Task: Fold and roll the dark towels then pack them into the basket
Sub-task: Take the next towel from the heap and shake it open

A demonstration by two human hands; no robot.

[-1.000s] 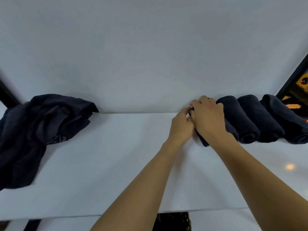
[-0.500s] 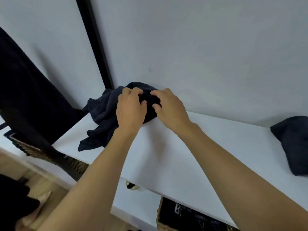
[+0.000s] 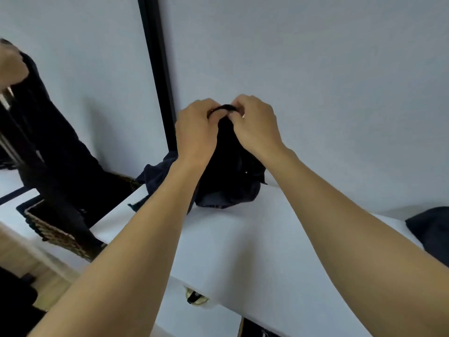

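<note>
A dark towel (image 3: 230,171) hangs from both my hands above the white table (image 3: 243,244); its lower part still bunches on the tabletop near the wall. My left hand (image 3: 194,132) pinches the towel's top edge on the left. My right hand (image 3: 255,125) pinches the same edge on the right, close beside the left. More dark towel cloth (image 3: 155,173) lies crumpled at the table's left end. A rolled dark towel (image 3: 432,229) shows at the right edge. A woven basket (image 3: 56,232) stands on the floor to the left, below the table.
A grey wall with a black vertical post (image 3: 155,76) stands right behind the table. Another person in dark clothing (image 3: 48,142) stands at the left, next to the basket. Part of a second basket (image 3: 255,329) shows under the table's front edge.
Both hands moved from the rolled towels at the right to the loose pile at the left. They have now lifted one towel's edge up off the pile.
</note>
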